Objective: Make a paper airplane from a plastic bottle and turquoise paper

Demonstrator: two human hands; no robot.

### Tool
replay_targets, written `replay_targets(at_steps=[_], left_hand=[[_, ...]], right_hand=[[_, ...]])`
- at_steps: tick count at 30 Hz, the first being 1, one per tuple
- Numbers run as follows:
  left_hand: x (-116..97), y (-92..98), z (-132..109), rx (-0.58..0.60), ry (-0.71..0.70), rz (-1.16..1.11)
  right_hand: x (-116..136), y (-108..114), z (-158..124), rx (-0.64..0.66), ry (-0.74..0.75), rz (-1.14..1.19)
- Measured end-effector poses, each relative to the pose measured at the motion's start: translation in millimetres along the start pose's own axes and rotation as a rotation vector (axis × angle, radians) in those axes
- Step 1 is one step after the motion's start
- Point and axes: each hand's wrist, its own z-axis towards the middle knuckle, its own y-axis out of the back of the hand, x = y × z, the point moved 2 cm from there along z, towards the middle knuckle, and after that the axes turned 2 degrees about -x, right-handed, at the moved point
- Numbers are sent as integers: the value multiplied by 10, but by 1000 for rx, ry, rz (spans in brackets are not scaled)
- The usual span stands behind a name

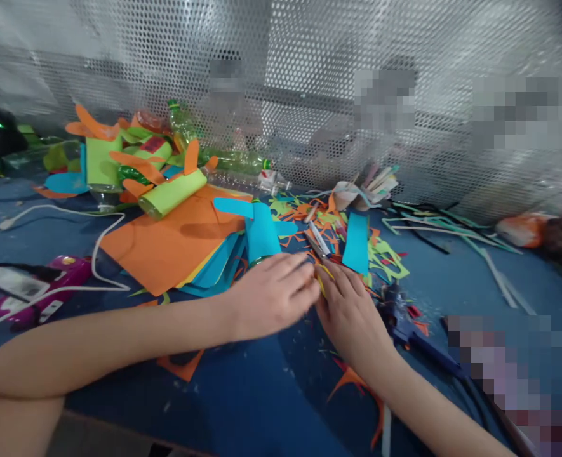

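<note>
My right hand (350,308) is closed over the yellow handles of a pair of scissors (317,244), whose blades point away from me. Most of the handles are hidden under the fingers. Close beside it, my left hand (278,292) has its fingers bent and drawn together, fingertips near the right hand; whatever they hold is hidden. Just behind the left hand stands a bottle wrapped in blue paper (261,235) with blue strips sticking out at its sides. A blue paper piece (355,241) lies beyond my right hand.
Orange sheets (176,235) and green-wrapped bottles (173,193) lie at left, near a purple glue gun (52,289) with a white cable. A blue glue gun (418,343) lies right. Paper scraps (390,260) litter the table; a perforated metal screen (304,82) stands behind.
</note>
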Motion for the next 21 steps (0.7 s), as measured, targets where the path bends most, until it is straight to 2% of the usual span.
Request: replay_targets(at_steps=[3,6,10,13,17,21], left_hand=[[316,-126,-109,29,88,139],[461,-214,-267,54,78,197],[554,-228,-396,8,63,223],[642,-229,-442,-48,82,213],[744,-219,-470,-110,191,207],[740,-179,-471,-130,287,183]], right_hand=[[-200,25,44,-3,-222,-104],[-361,-22,40,39,-306,-156],[-495,-106,27,101,-329,-167],[-529,-134,34,97,-304,-151],[-541,-169,34,73,-273,-131],[-559,-228,25,31,-255,-117]])
